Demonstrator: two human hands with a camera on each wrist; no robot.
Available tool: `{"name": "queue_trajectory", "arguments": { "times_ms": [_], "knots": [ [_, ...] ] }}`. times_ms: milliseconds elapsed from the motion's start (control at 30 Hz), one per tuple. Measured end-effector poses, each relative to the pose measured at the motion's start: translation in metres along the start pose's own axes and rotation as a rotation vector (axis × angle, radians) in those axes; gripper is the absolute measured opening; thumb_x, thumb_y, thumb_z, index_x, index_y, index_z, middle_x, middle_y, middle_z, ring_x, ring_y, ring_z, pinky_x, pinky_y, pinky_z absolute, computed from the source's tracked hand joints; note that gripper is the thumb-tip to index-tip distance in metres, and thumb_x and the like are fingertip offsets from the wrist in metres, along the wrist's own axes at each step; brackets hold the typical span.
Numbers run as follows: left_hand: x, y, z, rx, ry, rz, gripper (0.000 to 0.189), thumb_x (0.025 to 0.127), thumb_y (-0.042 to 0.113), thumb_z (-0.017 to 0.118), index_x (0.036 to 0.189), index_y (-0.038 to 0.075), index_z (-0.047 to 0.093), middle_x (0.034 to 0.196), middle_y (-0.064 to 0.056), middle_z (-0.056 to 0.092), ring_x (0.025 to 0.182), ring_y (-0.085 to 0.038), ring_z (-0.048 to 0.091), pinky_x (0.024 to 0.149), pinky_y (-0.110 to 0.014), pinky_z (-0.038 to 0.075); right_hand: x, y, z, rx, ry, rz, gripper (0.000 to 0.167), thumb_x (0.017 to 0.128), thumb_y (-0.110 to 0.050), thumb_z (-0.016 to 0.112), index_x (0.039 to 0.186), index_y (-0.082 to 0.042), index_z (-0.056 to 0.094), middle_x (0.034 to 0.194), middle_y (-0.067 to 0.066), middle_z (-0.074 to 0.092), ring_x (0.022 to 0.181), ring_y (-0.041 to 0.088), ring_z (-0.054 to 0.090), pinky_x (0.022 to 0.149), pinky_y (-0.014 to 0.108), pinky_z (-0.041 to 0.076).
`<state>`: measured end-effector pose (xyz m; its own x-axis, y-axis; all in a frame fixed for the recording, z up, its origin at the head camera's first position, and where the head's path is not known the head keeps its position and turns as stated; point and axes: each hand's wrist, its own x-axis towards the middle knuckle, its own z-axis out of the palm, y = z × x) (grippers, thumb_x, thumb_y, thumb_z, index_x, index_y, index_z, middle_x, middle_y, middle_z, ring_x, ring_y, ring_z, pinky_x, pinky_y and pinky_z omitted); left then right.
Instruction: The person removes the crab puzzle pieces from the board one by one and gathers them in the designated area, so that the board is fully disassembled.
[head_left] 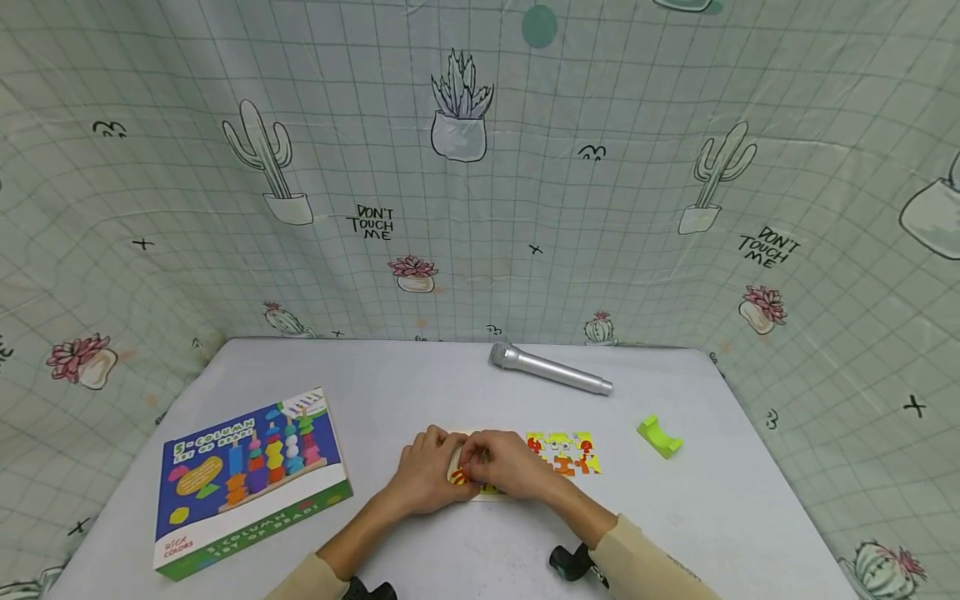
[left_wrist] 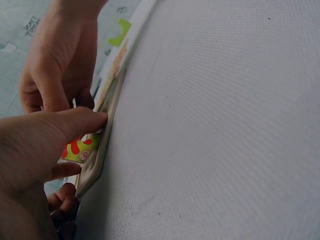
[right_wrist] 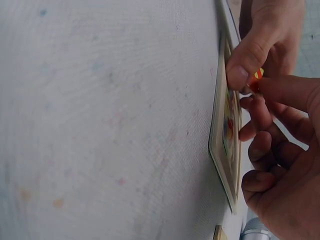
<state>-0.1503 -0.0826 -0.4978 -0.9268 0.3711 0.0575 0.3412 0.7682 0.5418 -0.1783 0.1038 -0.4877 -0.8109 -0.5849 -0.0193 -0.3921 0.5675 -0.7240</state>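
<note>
A shallow pale puzzle tray [right_wrist: 216,145] lies on the table, mostly covered by both hands in the head view. My left hand [head_left: 427,475] grips its left end, with the thumb [left_wrist: 92,120] along the near rim. Inside that end, a yellow-green and red puzzle piece [left_wrist: 80,150] with a snail picture shows under the left hand. My right hand [head_left: 510,467] reaches over the tray and pinches a small red and yellow puzzle piece [right_wrist: 256,84] between thumb and index finger, close to the left thumb. The right hand's other fingers are curled.
Several yellow, red and orange puzzle pieces [head_left: 562,454] lie right of the tray. Farther right sits a lime-green curved block [head_left: 660,437]. A silver microphone [head_left: 551,369] lies at the back, and a bead-set box [head_left: 251,483] at the left. Patterned cloth [head_left: 480,208] hangs behind.
</note>
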Motion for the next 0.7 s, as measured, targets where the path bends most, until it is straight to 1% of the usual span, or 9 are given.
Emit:
{"name": "queue_trajectory", "arguments": {
  "times_ms": [167, 300, 433, 567, 700],
  "knots": [
    [0.0, 0.001, 0.001, -0.005, -0.017, -0.021, 0.066, 0.075, 0.044, 0.078, 0.131, 0.016, 0.058, 0.109, -0.006, 0.047, 0.103, -0.025, 0.046, 0.083, -0.049, 0.036, -0.002, 0.0, -0.001, 0.038, 0.024, 0.021, 0.009, 0.09, -0.011, 0.068, 0.093, -0.02, 0.068, 0.08, -0.011, 0.064, 0.073, 0.003, 0.059, 0.068, 0.023, 0.048],
    [0.001, 0.0, 0.002, -0.005, -0.024, -0.026, 0.066, 0.075, 0.044, 0.078, 0.131, 0.016, 0.058, 0.109, -0.006, 0.046, 0.103, -0.025, 0.045, 0.083, -0.048, 0.036, -0.004, 0.001, -0.006, 0.074, 0.025, 0.038, 0.005, 0.092, -0.017, 0.07, 0.095, -0.02, 0.068, 0.083, -0.01, 0.065, 0.076, 0.005, 0.06, 0.07, 0.024, 0.048],
    [0.002, -0.001, 0.004, -0.01, -0.02, -0.022, 0.065, 0.076, 0.042, 0.078, 0.131, 0.015, 0.058, 0.109, -0.006, 0.047, 0.102, -0.024, 0.045, 0.083, -0.048, 0.036, -0.009, 0.004, -0.013, 0.095, 0.039, 0.056, 0.004, 0.093, -0.021, 0.07, 0.096, -0.021, 0.067, 0.085, -0.01, 0.065, 0.079, 0.007, 0.061, 0.072, 0.026, 0.048],
    [0.001, -0.001, 0.004, -0.018, -0.014, -0.008, 0.064, 0.076, 0.04, 0.079, 0.131, 0.013, 0.059, 0.108, -0.006, 0.048, 0.099, -0.024, 0.044, 0.082, -0.047, 0.034, -0.014, 0.009, -0.021, 0.101, 0.063, 0.06, 0.004, 0.092, -0.02, 0.07, 0.095, -0.019, 0.068, 0.084, -0.008, 0.065, 0.076, 0.009, 0.062, 0.071, 0.026, 0.048],
    [0.001, -0.001, 0.003, -0.018, -0.01, 0.008, 0.059, 0.076, 0.039, 0.08, 0.125, 0.013, 0.061, 0.105, -0.005, 0.049, 0.098, -0.024, 0.044, 0.08, -0.046, 0.034, -0.023, 0.016, -0.029, 0.105, 0.084, 0.078, 0.004, 0.091, -0.019, 0.071, 0.094, -0.018, 0.068, 0.082, -0.007, 0.065, 0.074, 0.008, 0.061, 0.069, 0.025, 0.048]
  ]
}}
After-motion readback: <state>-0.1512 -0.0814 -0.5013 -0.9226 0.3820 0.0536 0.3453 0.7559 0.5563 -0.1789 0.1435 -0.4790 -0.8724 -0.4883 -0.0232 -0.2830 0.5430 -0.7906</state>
